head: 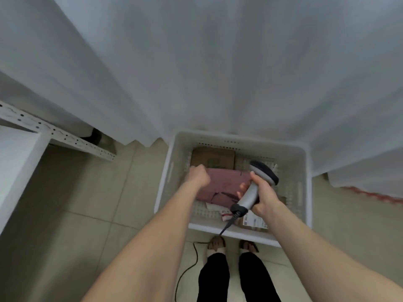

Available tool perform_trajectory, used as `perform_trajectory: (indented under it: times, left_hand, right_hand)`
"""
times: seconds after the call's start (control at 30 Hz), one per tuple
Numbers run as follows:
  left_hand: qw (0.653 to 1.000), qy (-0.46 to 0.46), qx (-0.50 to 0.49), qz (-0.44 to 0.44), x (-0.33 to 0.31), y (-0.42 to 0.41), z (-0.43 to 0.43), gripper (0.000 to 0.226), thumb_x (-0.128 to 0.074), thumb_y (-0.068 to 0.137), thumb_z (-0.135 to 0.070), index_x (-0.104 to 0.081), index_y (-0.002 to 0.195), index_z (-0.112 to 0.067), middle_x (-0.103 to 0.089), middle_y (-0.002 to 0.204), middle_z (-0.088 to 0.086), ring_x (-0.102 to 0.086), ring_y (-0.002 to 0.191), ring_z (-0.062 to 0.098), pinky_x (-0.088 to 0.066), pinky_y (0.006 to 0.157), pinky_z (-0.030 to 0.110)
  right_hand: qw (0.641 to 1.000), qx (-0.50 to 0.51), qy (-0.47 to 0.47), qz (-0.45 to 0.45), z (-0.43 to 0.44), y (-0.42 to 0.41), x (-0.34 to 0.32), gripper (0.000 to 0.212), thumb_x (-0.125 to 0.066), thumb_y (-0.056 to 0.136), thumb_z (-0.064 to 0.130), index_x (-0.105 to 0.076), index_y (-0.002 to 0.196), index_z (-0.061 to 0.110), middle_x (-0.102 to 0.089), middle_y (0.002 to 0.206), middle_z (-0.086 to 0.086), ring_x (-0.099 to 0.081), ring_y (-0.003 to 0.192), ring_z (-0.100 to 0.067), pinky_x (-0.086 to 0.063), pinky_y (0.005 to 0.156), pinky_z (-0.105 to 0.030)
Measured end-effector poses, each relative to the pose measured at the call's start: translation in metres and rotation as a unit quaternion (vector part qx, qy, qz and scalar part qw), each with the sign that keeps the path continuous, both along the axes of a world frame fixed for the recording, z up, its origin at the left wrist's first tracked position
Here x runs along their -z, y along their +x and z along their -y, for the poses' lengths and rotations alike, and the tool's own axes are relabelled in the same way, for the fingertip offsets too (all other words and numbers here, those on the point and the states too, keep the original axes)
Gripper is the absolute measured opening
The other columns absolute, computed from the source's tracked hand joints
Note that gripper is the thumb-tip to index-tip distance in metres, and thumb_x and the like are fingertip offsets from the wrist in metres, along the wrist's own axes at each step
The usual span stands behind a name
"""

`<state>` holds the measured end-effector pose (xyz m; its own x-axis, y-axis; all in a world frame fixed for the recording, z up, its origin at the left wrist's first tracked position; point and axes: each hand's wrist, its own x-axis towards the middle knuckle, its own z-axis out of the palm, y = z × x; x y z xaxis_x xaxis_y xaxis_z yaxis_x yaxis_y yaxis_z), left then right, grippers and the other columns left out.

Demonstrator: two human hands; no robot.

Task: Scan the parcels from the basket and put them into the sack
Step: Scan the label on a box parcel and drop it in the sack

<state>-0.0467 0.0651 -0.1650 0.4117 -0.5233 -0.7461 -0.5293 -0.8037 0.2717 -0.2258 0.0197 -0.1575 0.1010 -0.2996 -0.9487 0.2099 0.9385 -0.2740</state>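
A white plastic basket (305, 192) stands on the floor in front of my feet. Inside it lie a pink padded parcel (226, 184), a brown cardboard box (213, 159) behind it, and a labelled parcel (254, 221) at the near edge. My left hand (197, 176) grips the left edge of the pink parcel. My right hand (262, 192) holds a grey handheld scanner (257, 186) over the basket, its dark head pointing away from me. The sack is partly visible at the right, white with a red seam (370, 194).
White curtain fabric (218, 73) hangs behind the basket. A white metal shelf rack (54, 131) stands at the left. The scanner's black cable (187, 271) trails over the tiled floor between my arms, near my sandalled feet (231, 245).
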Motion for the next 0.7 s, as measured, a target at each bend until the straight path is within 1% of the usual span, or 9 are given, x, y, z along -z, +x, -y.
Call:
perform_trajectory:
  times: [0.13, 0.27, 0.33, 0.37, 0.43, 0.5, 0.53, 0.6, 0.7]
  left_hand:
    - [0.998, 0.015, -0.004, -0.054, 0.079, -0.037, 0.017, 0.036, -0.044, 0.097, -0.013, -0.053, 0.128, 0.002, -0.056, 0.131, 0.019, -0.054, 0.118, 0.033, -0.044, 0.095, 0.035]
    - [0.990, 0.035, -0.020, -0.136, 0.148, -0.087, 0.025, 0.036, -0.044, 0.094, -0.009, -0.056, 0.128, -0.003, -0.060, 0.124, 0.016, -0.056, 0.114, 0.034, -0.047, 0.096, 0.038]
    - [0.986, 0.048, -0.014, -0.158, 0.180, -0.106, 0.025, 0.031, -0.047, 0.092, -0.011, -0.061, 0.119, -0.003, -0.063, 0.116, 0.015, -0.059, 0.108, 0.033, -0.050, 0.084, 0.032]
    - [0.985, 0.054, -0.013, -0.162, 0.194, -0.113, 0.025, 0.029, -0.049, 0.091, -0.012, -0.062, 0.116, -0.002, -0.064, 0.114, 0.015, -0.059, 0.106, 0.033, -0.049, 0.075, 0.029]
    - [0.979, 0.054, -0.037, -0.195, 0.225, -0.125, 0.025, 0.030, -0.054, 0.091, -0.015, -0.063, 0.116, -0.001, -0.063, 0.116, 0.022, -0.061, 0.098, 0.030, -0.049, 0.072, 0.032]
    - [0.971, 0.051, -0.065, -0.223, 0.250, -0.135, 0.023, 0.033, -0.060, 0.090, -0.021, -0.063, 0.115, -0.001, -0.060, 0.117, 0.027, -0.059, 0.079, 0.022, -0.044, 0.064, 0.029]
    - [0.969, 0.049, -0.072, -0.229, 0.262, -0.140, 0.022, 0.032, -0.062, 0.089, -0.026, -0.063, 0.113, -0.004, -0.062, 0.117, 0.023, -0.057, 0.079, 0.021, -0.040, 0.064, 0.028]
    - [0.965, 0.046, -0.079, -0.247, 0.284, -0.147, 0.021, 0.033, -0.062, 0.089, -0.034, -0.058, 0.116, -0.015, -0.062, 0.120, 0.011, -0.057, 0.097, 0.023, -0.039, 0.076, 0.029]
    - [0.961, 0.062, -0.100, -0.249, 0.309, -0.153, 0.020, 0.050, -0.064, 0.087, -0.040, -0.052, 0.130, -0.017, -0.059, 0.126, 0.006, -0.055, 0.112, 0.027, -0.045, 0.088, 0.034]
  right_hand:
    - [0.998, -0.004, 0.032, -0.051, 0.013, -0.030, 0.074, 0.017, -0.067, 0.091, 0.021, -0.058, 0.093, 0.008, -0.058, 0.074, -0.009, -0.059, 0.067, -0.020, -0.054, 0.065, -0.040]
    - [0.990, -0.037, 0.034, -0.132, 0.025, -0.075, 0.146, 0.011, -0.060, 0.091, 0.012, -0.057, 0.098, 0.004, -0.057, 0.075, -0.009, -0.056, 0.065, -0.021, -0.050, 0.059, -0.036]
    - [0.983, -0.046, 0.025, -0.178, 0.029, -0.100, 0.179, 0.012, -0.058, 0.090, 0.011, -0.055, 0.098, 0.003, -0.054, 0.075, -0.010, -0.053, 0.064, -0.022, -0.048, 0.056, -0.036]
    - [0.980, -0.050, 0.022, -0.190, 0.030, -0.111, 0.194, 0.013, -0.058, 0.090, 0.011, -0.054, 0.098, 0.002, -0.053, 0.075, -0.011, -0.053, 0.065, -0.024, -0.049, 0.059, -0.039]
    - [0.977, -0.059, 0.024, -0.201, 0.032, -0.130, 0.223, 0.012, -0.057, 0.088, 0.008, -0.053, 0.097, 0.000, -0.057, 0.082, -0.017, -0.058, 0.072, -0.030, -0.054, 0.074, -0.047]
    - [0.977, -0.100, 0.044, -0.181, 0.031, -0.141, 0.247, 0.008, -0.057, 0.087, 0.005, -0.055, 0.093, 0.000, -0.062, 0.086, -0.021, -0.062, 0.074, -0.034, -0.055, 0.076, -0.050]
    - [0.976, -0.138, 0.064, -0.153, 0.030, -0.144, 0.257, 0.007, -0.057, 0.087, 0.005, -0.057, 0.092, 0.000, -0.064, 0.083, -0.020, -0.063, 0.071, -0.033, -0.056, 0.072, -0.047]
    - [0.971, -0.198, 0.091, -0.100, 0.026, -0.147, 0.278, 0.012, -0.055, 0.088, 0.008, -0.060, 0.094, -0.001, -0.064, 0.081, -0.019, -0.063, 0.070, -0.033, -0.055, 0.072, -0.046]
    - [0.973, -0.201, 0.081, -0.075, 0.023, -0.148, 0.306, 0.016, -0.055, 0.088, 0.011, -0.062, 0.094, -0.002, -0.065, 0.082, -0.019, -0.062, 0.072, -0.034, -0.056, 0.074, -0.046]
